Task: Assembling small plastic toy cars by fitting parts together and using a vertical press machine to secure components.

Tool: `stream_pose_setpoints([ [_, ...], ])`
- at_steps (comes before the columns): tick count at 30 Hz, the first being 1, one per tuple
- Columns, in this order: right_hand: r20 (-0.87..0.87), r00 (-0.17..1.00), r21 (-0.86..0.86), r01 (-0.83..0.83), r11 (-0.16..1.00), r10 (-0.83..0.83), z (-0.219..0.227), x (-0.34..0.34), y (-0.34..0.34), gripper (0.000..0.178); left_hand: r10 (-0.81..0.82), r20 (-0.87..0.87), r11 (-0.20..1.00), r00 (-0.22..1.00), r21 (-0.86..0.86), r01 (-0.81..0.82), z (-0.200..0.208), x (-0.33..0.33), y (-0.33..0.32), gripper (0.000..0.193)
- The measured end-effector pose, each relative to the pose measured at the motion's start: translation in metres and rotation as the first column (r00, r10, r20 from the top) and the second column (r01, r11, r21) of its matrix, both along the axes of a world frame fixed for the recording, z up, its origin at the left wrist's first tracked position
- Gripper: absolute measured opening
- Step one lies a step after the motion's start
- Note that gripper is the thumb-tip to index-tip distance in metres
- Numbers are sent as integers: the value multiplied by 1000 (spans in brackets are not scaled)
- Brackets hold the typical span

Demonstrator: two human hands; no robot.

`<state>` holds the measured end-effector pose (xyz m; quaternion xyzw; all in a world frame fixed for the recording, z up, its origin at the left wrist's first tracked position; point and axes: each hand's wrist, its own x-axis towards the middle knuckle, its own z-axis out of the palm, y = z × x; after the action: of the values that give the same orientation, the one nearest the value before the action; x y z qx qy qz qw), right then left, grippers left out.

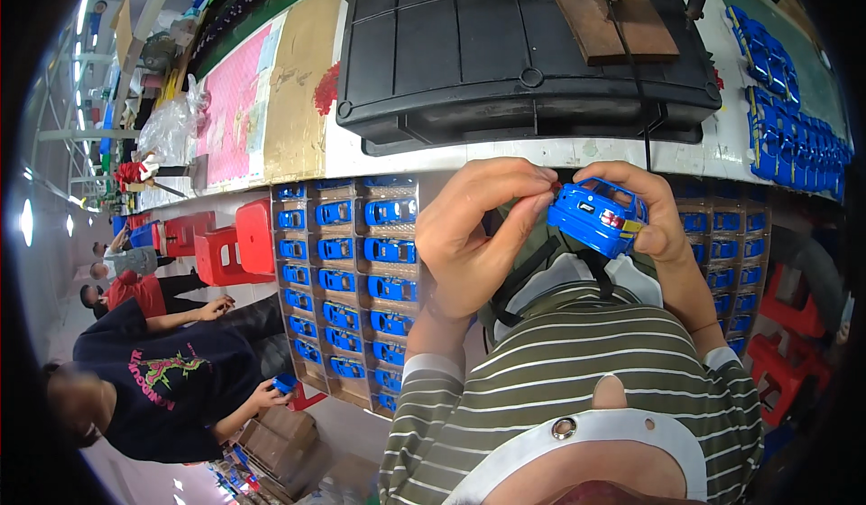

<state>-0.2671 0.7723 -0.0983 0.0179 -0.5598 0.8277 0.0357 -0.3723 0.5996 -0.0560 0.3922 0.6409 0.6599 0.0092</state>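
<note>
In front of my chest, my right hand grips a blue toy car body, fingers over its roof side and thumb at its rear end. The car is tilted, with its windows open and a red light and a yellow patch showing at one corner. My left hand has its thumb and forefinger pinched at the car's left end. A small red piece shows at those fingertips; its exact shape is mostly hidden.
Trays of blue toy cars stand on both sides of me. An upturned black crate lies on the white table, a brown board on it. Small red pieces lie beside it. At left a co-worker holds a blue part.
</note>
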Motion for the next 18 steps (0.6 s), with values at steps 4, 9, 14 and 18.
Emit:
stream_pose_setpoints([
  [4,-28,998,55,54,997,-52,-4,3,2,73,-67,4,995,998,-76,67,6,-2,-4,16],
  [9,-87,987,163,146,976,-134,-3,4,1,70,-28,-45,986,999,-164,20,12,3,-3,16],
  [14,-289,944,369,265,891,-161,-11,-1,5,69,51,60,991,997,-129,-43,10,6,0,8],
  [18,-334,931,429,292,855,-151,-15,-3,9,70,-19,177,993,984,-113,40,8,3,1,9],
])
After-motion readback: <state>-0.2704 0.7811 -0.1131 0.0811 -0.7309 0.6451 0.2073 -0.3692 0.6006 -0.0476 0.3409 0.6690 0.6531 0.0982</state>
